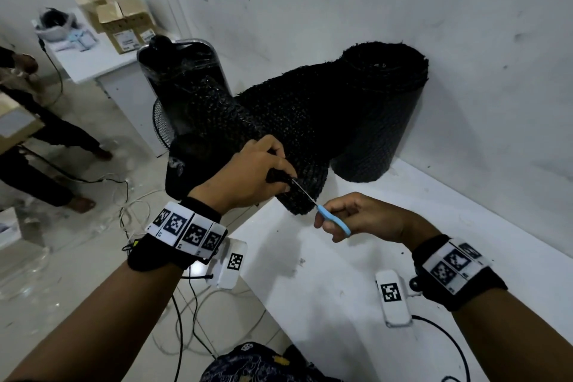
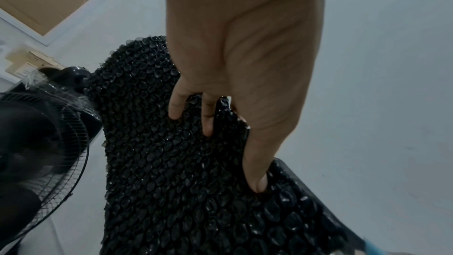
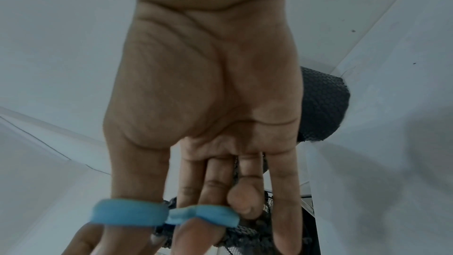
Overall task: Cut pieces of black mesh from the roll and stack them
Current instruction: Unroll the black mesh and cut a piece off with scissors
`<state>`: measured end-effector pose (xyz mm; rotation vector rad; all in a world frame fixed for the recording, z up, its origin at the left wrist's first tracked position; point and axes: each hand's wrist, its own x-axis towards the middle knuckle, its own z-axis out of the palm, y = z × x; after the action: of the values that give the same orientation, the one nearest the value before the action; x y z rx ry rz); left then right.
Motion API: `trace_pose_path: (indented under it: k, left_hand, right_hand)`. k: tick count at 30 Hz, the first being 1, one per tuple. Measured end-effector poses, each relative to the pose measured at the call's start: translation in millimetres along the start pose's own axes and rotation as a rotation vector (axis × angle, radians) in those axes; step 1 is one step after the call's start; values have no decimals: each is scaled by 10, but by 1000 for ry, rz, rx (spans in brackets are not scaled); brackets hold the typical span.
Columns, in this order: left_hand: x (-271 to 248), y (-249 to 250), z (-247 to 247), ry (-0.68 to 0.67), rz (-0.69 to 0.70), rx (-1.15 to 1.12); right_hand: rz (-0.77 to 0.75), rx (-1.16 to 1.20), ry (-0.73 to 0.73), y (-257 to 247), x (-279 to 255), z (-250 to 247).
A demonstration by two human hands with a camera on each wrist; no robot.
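Observation:
A roll of black mesh [image 1: 381,108] stands on the white table [image 1: 372,257] against the wall, and a length of mesh [image 1: 294,121] runs from it toward me. My left hand [image 1: 248,174] grips the near edge of this mesh [image 2: 183,181], fingers curled into it and thumb pressed on top. My right hand [image 1: 350,217] holds blue-handled scissors [image 1: 333,219], thumb and fingers through the blue loops [image 3: 161,214]. The thin blades [image 1: 304,192] reach into the mesh edge just below my left hand.
A black standing fan [image 1: 173,93] wrapped in plastic stands left of the table, behind the mesh. Cables [image 1: 130,214] trail over the tiled floor. Another person [image 1: 37,139] stands at far left. Cardboard boxes [image 1: 124,22] sit on a far white table.

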<state>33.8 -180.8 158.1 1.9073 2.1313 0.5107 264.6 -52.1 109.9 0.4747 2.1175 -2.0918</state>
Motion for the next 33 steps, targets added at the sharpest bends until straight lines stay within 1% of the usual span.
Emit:
trace_pose_path:
  k: [3,5,8,12,18,21,25,29,33]
  left_hand:
    - [-13,18,-37,16,-8,69]
    - [-21,30,-46,29,2,110]
    - [-26,29,-43,64,18,127]
    - [-23,19,-73,50,8,134]
    - [-16,57,-36,25,15,117]
    - [-12,45,-46,26,14,97]
    - [-3,53,-55,37,27,97]
    - [1,66,-48,51,36,93]
    - [0,74,-40,58,33,82]
  right_hand:
    - [1,-5,-2,8,-5,-15]
    - [28,19,-19,-14,-17,-19]
    - [41,22,-46,-31,-21,-23]
    - [16,-21,-31,16,-10,-17]
    - [11,-15,-27,-13,30,-23]
    - [0,-40,-28,-8,41,-38]
    - [28,-30,-34,-69,55,-51]
    - [11,-55,-25,-97,87,-72]
    - [36,-32,-40,-121,75,-83]
